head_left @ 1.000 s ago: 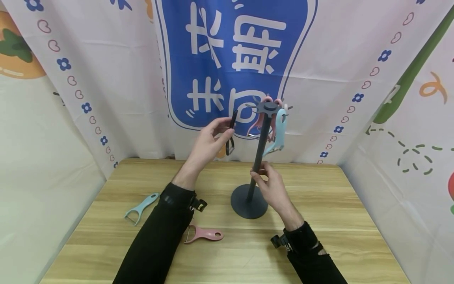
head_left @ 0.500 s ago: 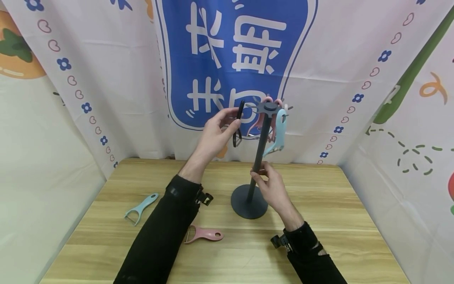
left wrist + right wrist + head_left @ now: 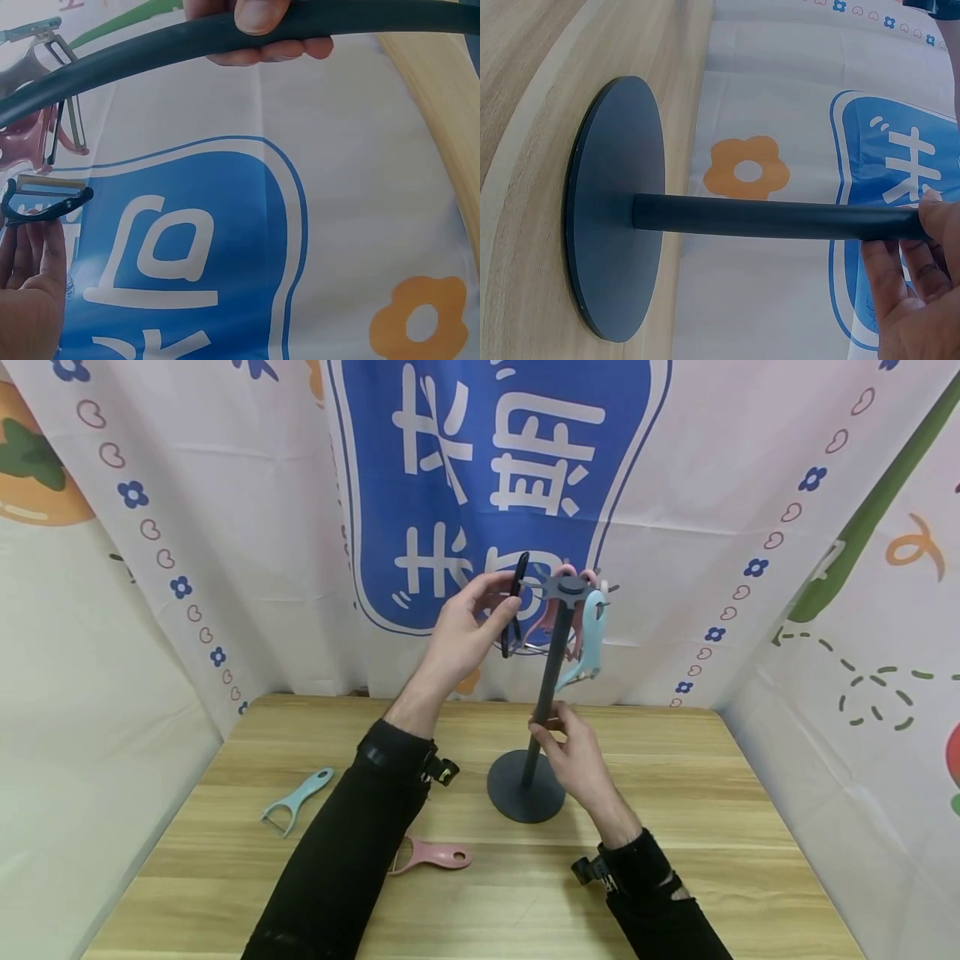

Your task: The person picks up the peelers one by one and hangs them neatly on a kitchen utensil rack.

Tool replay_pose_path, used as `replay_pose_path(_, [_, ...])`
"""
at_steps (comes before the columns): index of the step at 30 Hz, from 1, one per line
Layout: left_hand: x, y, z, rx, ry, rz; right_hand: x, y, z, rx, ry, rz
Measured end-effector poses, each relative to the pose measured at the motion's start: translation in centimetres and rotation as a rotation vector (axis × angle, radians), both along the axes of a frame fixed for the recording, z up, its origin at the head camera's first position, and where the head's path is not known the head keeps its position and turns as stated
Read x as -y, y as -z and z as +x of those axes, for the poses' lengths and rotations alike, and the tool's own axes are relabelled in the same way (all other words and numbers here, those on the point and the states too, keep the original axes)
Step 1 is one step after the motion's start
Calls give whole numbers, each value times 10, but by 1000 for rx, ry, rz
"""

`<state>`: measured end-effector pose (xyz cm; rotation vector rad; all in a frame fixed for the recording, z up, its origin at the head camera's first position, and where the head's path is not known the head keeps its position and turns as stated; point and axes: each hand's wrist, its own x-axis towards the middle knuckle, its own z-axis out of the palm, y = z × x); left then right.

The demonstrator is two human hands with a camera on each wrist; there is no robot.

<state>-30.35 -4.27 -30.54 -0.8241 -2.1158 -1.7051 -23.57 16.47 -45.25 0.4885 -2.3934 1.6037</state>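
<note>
My left hand (image 3: 472,625) pinches a black peeler (image 3: 517,578) upright, beside the hooked top of a dark grey stand (image 3: 551,672). In the left wrist view the blade end of the black peeler (image 3: 49,206) shows above the fingers. Lower on the pole, my right hand (image 3: 576,750) grips it between thumb and fingers, seen close in the right wrist view around the pole (image 3: 780,217). A light blue peeler (image 3: 592,631) hangs from the stand's front right. Pink peelers (image 3: 576,625) hang behind the pole, partly hidden by it.
On the wooden table (image 3: 660,860) lie a light blue peeler (image 3: 303,793) at the left and a pink peeler (image 3: 442,855), its blade end partly behind the left sleeve. The round base (image 3: 517,797) stands on the table. A printed curtain (image 3: 262,568) hangs behind.
My left hand has moved right and up, bringing the black peeler close to the stand's top hooks. The right hand keeps its hold on the pole.
</note>
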Motion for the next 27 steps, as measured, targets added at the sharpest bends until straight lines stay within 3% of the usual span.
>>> replay_pose_path(11, [-9,-6,2,20,-12,-8,0,0,0,-2,-1,-3])
replay_pose_path(21, [-11,-27,28,32,-1,-43,-1,1,-1,-4,1,-4])
replay_pose_path(27, [-11,-27,29,28,13,-43,-1,1,-2,2,-1,-4])
